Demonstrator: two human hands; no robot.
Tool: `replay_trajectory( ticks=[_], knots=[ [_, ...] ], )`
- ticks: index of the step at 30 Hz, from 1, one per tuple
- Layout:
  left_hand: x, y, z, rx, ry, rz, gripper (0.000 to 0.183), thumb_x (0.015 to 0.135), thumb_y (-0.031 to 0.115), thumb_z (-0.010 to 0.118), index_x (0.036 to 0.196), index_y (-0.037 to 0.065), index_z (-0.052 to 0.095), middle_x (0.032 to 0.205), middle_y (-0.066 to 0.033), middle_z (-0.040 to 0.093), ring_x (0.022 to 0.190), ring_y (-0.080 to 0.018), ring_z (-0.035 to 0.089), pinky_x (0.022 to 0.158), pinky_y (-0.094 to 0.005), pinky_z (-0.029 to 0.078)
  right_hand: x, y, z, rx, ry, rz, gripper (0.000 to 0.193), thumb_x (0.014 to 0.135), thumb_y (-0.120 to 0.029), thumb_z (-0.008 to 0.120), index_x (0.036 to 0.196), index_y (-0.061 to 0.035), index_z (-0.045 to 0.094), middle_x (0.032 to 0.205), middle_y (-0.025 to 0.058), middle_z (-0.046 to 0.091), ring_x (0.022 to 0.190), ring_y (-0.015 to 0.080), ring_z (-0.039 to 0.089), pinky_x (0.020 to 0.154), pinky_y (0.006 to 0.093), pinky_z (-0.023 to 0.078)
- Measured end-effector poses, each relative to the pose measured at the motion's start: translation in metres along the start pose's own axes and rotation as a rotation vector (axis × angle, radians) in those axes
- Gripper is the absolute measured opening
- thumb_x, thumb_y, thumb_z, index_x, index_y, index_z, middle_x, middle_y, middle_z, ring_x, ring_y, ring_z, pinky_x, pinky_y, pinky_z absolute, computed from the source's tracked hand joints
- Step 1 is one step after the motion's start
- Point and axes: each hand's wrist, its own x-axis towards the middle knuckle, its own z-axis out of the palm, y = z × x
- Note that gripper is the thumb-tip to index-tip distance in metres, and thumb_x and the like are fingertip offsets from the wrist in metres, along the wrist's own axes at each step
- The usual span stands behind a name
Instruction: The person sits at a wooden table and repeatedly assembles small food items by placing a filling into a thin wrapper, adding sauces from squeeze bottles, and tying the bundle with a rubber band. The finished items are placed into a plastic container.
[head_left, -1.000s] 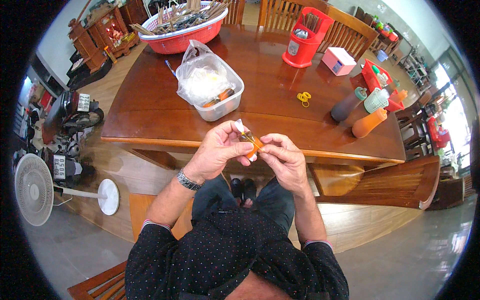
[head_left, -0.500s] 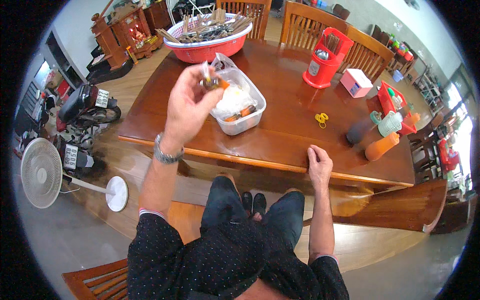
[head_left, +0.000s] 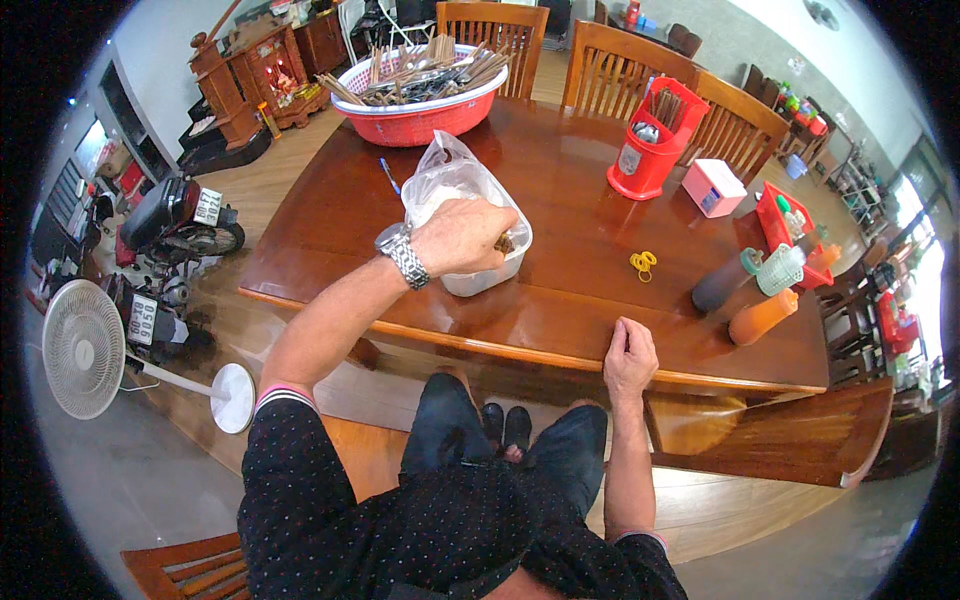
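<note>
My left hand (head_left: 465, 238), with a watch on its wrist, reaches over a clear plastic tub (head_left: 488, 282) near the table's front edge. Its fingers are closed on a small sachet with dark contents (head_left: 506, 243), mostly covered by the hand. A clear plastic bag (head_left: 447, 160) stands up from the tub's far side, and white contents (head_left: 447, 193) show inside. My right hand (head_left: 631, 355) rests on the table's front edge with its fingers curled in and nothing visible in them.
A red basket (head_left: 425, 128) of chopsticks stands at the back left, a blue pen (head_left: 389, 175) in front of it. Yellow rubber bands (head_left: 642, 265), a red utensil holder (head_left: 640, 180), a pink box (head_left: 712, 188), sauce bottles (head_left: 762, 318) and a red tray (head_left: 775, 215) occupy the right side.
My left hand has moved down and right, from holding a small sachet up beside the tub to being over the tub. The right hand stays at the table edge.
</note>
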Motion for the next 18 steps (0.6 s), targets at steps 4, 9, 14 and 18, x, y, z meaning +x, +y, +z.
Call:
replay_trajectory(
  ticks=[4, 9, 14, 18],
  knots=[
    [-0.004, -0.003, -0.014, 0.114, 0.003, -0.089, 0.033, 0.077, 0.026, 0.079, 0.101, 0.004, 0.073, 0.086, -0.0216, 0.074, 0.085, -0.0403, 0.074, 0.077, -0.0520, 0.057, -0.001, -0.002, 0.003, -0.027, 0.018, -0.047, 0.009, 0.094, -0.009, 0.074, 0.102, -0.0050, 0.076, 0.103, 0.0117, 0.076, 0.095, 0.0300, 0.073, 0.085, 0.0381, 0.059],
    [-0.024, -0.012, -0.027, 0.077, -0.002, 0.026, 0.050, 0.082, 0.038, 0.080, 0.121, 0.008, 0.073, 0.112, -0.0171, 0.073, 0.107, -0.0371, 0.067, 0.093, -0.0487, 0.051, -0.002, 0.000, 0.002, -0.044, 0.008, -0.035, 0.010, 0.094, -0.010, 0.074, 0.103, -0.0043, 0.076, 0.101, 0.0119, 0.076, 0.091, 0.0275, 0.073, 0.082, 0.0359, 0.059],
    [-0.055, -0.017, -0.016, 0.174, 0.152, -0.127, 0.050, 0.084, 0.035, 0.080, 0.125, 0.009, 0.070, 0.121, -0.0119, 0.068, 0.116, -0.0347, 0.058, 0.097, -0.0482, 0.043, 0.027, -0.015, -0.002, 0.431, -0.194, 0.589, 0.014, 0.100, -0.009, 0.071, 0.110, -0.0011, 0.075, 0.098, 0.0070, 0.076, 0.084, 0.0144, 0.070, 0.073, 0.0287, 0.056],
    [-0.085, -0.004, 0.016, 0.039, 0.291, 0.002, 0.027, 0.091, 0.024, 0.074, 0.114, 0.011, 0.072, 0.106, -0.0089, 0.065, 0.108, -0.0308, 0.059, 0.094, -0.0477, 0.041, 0.093, -0.068, 0.003, 0.533, -0.303, 0.241, 0.018, 0.103, -0.009, 0.069, 0.115, 0.0020, 0.074, 0.101, 0.0049, 0.073, 0.085, 0.0110, 0.068, 0.071, 0.0259, 0.056]
  ],
)
